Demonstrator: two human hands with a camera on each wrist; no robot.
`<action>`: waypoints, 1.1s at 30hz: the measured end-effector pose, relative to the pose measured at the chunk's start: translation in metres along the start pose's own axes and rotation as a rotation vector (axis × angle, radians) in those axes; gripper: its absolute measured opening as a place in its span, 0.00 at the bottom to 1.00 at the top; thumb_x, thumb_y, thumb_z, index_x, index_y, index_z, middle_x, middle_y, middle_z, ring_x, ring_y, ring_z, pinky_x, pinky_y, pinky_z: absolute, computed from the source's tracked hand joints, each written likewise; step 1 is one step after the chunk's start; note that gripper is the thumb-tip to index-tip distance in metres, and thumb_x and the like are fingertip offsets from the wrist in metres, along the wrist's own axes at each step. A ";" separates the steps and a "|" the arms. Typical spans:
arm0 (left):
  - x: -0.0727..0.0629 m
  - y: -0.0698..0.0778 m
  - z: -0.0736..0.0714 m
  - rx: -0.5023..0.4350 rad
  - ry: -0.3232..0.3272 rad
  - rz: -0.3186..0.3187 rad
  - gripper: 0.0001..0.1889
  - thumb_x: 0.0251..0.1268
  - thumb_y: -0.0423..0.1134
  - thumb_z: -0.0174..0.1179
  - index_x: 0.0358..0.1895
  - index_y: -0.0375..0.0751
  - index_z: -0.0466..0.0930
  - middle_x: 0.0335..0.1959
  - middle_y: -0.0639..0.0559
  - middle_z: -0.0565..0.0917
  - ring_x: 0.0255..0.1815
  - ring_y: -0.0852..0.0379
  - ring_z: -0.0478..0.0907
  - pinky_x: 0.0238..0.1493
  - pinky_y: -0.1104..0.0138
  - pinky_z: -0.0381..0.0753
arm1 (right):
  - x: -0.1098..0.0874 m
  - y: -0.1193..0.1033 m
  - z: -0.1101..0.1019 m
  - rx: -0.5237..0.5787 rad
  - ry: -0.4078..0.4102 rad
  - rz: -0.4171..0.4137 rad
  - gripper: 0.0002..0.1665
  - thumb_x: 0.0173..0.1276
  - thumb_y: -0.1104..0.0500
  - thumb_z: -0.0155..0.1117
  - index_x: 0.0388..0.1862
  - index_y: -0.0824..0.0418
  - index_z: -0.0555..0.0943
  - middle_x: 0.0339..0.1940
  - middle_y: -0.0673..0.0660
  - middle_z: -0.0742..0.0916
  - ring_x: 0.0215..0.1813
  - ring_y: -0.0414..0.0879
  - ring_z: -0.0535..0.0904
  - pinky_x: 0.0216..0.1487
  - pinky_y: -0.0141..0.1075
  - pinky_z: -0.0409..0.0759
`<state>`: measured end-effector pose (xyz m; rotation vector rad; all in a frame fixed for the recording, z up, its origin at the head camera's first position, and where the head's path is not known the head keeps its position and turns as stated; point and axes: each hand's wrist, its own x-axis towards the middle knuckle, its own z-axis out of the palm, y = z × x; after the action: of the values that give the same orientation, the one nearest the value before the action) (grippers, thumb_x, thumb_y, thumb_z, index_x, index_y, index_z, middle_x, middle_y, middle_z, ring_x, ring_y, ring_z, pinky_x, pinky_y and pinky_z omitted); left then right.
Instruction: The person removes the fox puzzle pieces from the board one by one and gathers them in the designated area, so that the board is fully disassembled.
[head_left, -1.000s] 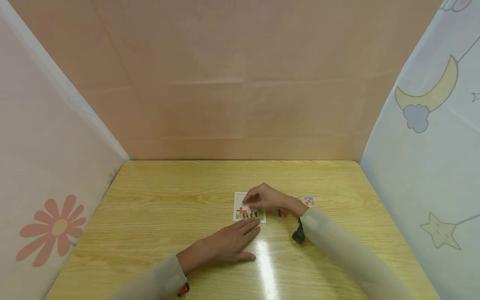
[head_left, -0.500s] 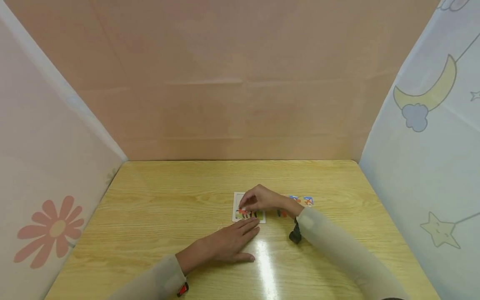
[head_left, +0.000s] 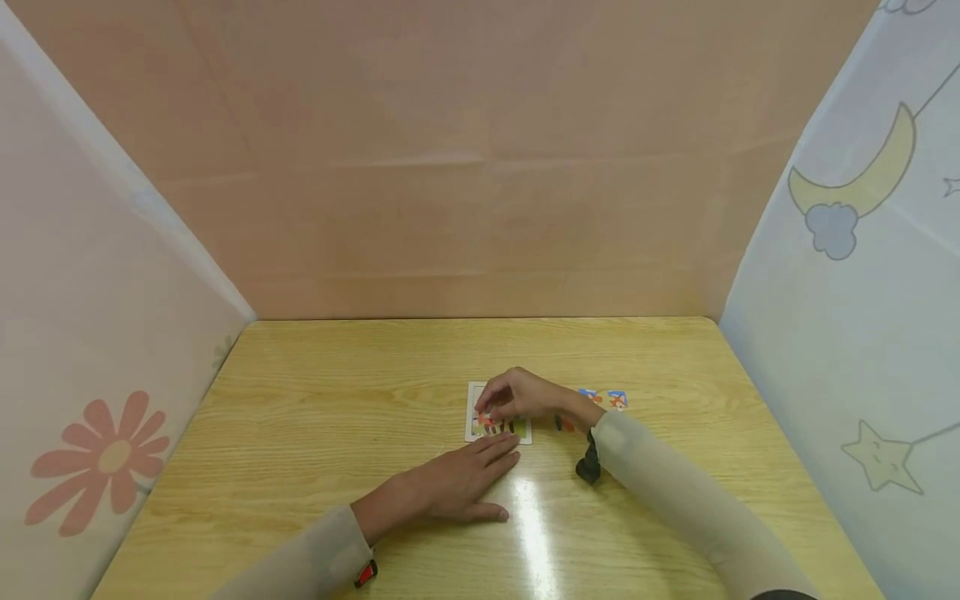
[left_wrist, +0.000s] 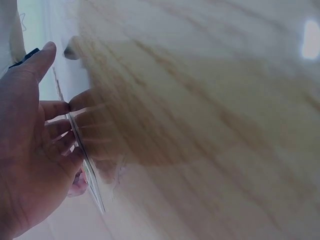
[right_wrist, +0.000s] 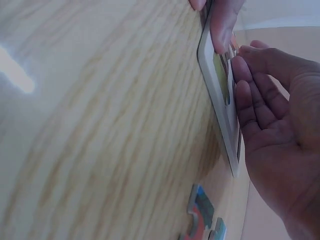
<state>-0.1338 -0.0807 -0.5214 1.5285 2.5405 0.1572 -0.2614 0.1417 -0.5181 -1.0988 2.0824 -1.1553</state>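
A small jigsaw puzzle board (head_left: 470, 412) with a white frame lies mid-table, its lower part filled with a green, red and dark-striped picture. Over it, my right hand (head_left: 525, 395) bends down and pinches a reddish puzzle piece (head_left: 483, 419) at the left of the picture; the fingers cover most of that piece. My left hand (head_left: 461, 482) lies stretched out, fingertips resting on the board's near edge. From the right wrist camera, the frame (right_wrist: 216, 107) sits flat on the wood, with a finger of the left hand (right_wrist: 224, 22) on its corner.
Loose puzzle pieces (head_left: 617, 399) in blue and orange lie right of the board, some partly behind the right wrist. The right wrist view shows one piece (right_wrist: 202, 202) close up. Cloth walls (head_left: 480, 242) enclose the table (head_left: 337, 383) at the back and sides.
My right hand has shifted slightly left and toward me over the board, bringing its fingertips down to the picture's left part. The left hand stays in place.
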 end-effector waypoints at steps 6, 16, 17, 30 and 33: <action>0.000 0.000 0.001 0.005 0.002 0.001 0.45 0.81 0.68 0.46 0.85 0.37 0.55 0.88 0.43 0.50 0.88 0.46 0.49 0.84 0.57 0.58 | 0.001 0.001 0.001 0.018 -0.006 -0.017 0.14 0.69 0.72 0.72 0.53 0.65 0.90 0.50 0.56 0.91 0.49 0.44 0.88 0.54 0.38 0.88; -0.001 0.000 0.002 0.020 0.009 0.008 0.45 0.82 0.68 0.45 0.85 0.37 0.55 0.88 0.42 0.51 0.88 0.46 0.49 0.84 0.57 0.58 | 0.003 0.003 0.003 0.024 -0.008 -0.066 0.15 0.66 0.70 0.77 0.52 0.66 0.90 0.51 0.59 0.90 0.53 0.48 0.87 0.57 0.39 0.87; -0.001 0.000 0.002 0.020 0.009 0.007 0.45 0.82 0.68 0.45 0.85 0.37 0.55 0.88 0.42 0.51 0.88 0.46 0.49 0.84 0.57 0.58 | 0.003 0.003 0.003 0.020 -0.005 -0.070 0.15 0.66 0.70 0.77 0.52 0.66 0.90 0.51 0.59 0.90 0.53 0.48 0.87 0.57 0.39 0.87; -0.001 0.000 0.002 0.017 0.007 0.007 0.45 0.82 0.68 0.45 0.85 0.38 0.55 0.88 0.43 0.50 0.88 0.47 0.49 0.84 0.57 0.59 | 0.006 0.000 0.005 -0.033 0.011 -0.065 0.13 0.65 0.69 0.78 0.49 0.64 0.91 0.48 0.55 0.91 0.50 0.44 0.87 0.54 0.37 0.87; -0.001 0.000 0.002 0.018 0.002 0.006 0.45 0.82 0.68 0.44 0.86 0.38 0.54 0.88 0.44 0.50 0.88 0.47 0.48 0.84 0.57 0.58 | 0.006 0.000 0.005 -0.026 0.007 -0.054 0.13 0.65 0.68 0.78 0.49 0.64 0.91 0.48 0.54 0.91 0.50 0.43 0.86 0.54 0.36 0.87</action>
<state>-0.1330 -0.0821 -0.5228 1.5430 2.5457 0.1366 -0.2612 0.1340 -0.5213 -1.1714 2.0907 -1.1615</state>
